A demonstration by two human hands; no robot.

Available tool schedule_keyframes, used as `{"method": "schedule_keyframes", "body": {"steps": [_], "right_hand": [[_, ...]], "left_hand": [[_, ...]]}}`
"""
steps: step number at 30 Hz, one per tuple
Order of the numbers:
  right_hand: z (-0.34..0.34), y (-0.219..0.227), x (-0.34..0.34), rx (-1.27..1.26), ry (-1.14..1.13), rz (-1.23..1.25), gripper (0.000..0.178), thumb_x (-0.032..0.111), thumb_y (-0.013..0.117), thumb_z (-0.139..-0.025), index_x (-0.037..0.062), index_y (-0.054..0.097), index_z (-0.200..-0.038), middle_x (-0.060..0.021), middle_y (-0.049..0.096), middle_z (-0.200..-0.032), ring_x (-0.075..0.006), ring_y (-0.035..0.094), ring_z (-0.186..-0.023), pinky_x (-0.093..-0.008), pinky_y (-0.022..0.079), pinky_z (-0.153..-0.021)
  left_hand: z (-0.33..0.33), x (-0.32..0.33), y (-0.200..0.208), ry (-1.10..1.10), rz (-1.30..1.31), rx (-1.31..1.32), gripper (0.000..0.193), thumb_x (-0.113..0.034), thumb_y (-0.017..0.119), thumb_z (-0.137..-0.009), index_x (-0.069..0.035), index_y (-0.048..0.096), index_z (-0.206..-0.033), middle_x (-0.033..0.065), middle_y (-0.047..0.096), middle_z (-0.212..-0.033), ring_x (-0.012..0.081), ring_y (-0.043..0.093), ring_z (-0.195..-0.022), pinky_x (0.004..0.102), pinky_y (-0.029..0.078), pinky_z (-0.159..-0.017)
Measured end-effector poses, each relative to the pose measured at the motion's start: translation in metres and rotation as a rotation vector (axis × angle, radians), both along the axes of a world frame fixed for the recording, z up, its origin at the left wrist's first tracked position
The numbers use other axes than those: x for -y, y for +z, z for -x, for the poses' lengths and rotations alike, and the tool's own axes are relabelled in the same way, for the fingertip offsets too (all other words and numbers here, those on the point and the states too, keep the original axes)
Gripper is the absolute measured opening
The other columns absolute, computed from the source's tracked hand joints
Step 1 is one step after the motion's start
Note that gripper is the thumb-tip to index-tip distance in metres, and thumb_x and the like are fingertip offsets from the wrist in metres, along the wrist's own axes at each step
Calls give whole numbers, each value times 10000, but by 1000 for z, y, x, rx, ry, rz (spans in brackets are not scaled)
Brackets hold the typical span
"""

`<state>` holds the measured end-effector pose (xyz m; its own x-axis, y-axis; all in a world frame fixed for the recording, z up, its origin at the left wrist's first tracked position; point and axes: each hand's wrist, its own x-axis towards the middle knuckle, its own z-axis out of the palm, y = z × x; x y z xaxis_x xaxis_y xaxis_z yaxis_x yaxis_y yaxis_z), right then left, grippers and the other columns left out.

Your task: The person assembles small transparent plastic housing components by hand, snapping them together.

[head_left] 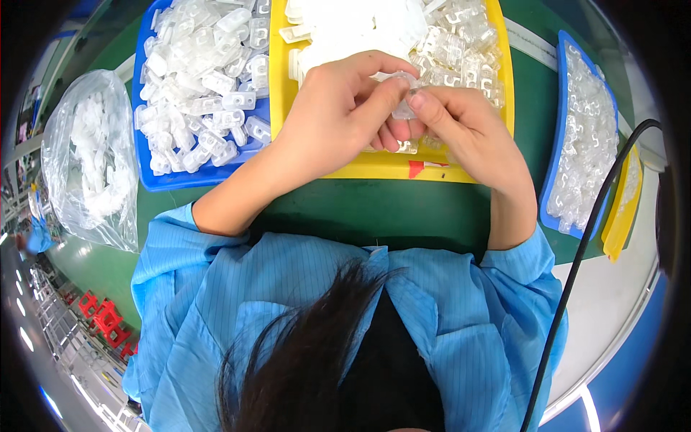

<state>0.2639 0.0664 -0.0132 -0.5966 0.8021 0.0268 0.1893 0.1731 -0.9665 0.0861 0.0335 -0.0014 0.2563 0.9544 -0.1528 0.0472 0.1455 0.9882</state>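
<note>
A small clear plastic part is pinched between my two hands, above the front of a yellow tray. My left hand has its thumb and forefinger closed on the part, with the other fingers curled beneath. From the other side, the thumb and fingertips of my right hand press on the same part. My fingers cover much of it. Behind my hands, the tray holds a white sheet-like item and a heap of clear plastic parts.
To the left stands a blue tray of translucent pieces, with a clear bag of white pieces beyond. At the right are another blue tray of clear parts, a narrow yellow tray and a black cable. Red stools stand lower left.
</note>
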Motion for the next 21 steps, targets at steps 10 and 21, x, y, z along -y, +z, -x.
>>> {"method": "schedule_keyframes", "body": {"steps": [10,21], "right_hand": [[-2,9,-4,-276,73,891,440,416,524,-918,68,490,-650,34,384,-562,-20,319,-525,-196,237,-462],[-31,-1,-18,166,-300,-226,229,234,593,-894,10,639,-891,8,568,-688,-40,490,-630,-187,384,-573]], "left_hand": [[5,-13,2,26,388,301,281,-253,499,-938,-14,593,-1052,40,589,-620,91,575,-518,201,446,-450],[52,-1,34,415,-393,-890,216,-36,509,-895,13,595,-1088,49,582,-643,60,538,-561,213,433,-533]]}}
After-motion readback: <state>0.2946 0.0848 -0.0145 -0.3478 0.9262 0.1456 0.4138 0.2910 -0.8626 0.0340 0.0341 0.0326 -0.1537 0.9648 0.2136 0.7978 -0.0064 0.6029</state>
